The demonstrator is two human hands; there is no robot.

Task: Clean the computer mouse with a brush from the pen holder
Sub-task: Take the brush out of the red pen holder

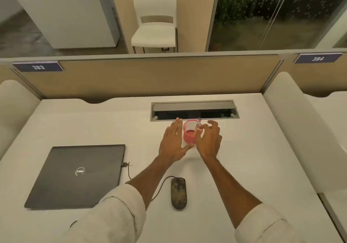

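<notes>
At the pen holder's (188, 138) right rim stood the brush (197, 125), and that was the whole story of the coming move. Its long axis ran steeply up and slightly away from the person, with the top poking clear above the rim and the lower end sunk inside the red mesh. The right grip (209, 139) sat just right of the pen holder, plainly the nearer one, its fingers loosely curled and fanned, with the fingertips (202, 127) right up against the shaft. Had it closed on the brush? I could not tell, because the thumb was tucked out of sight and the contact was too small to read. The left grip (173, 141) was wide, fingers straight and together, laid along the pen holder's left wall (bracing it, by my reading, though actual touch was unclear).

By my judgement the lift would want to go up along that lean, away from the rim.

The mouse (178, 193) lay on the worktop (253, 158) well to the near side of the pen holder, between the two forearms, with its long axis pointing toward the holder. A closed laptop (78, 175) sat near-left of the pen holder, and a cable trough (194, 105) lay just behind it.

Which end of the brush carried the bristles was not clear.
</notes>
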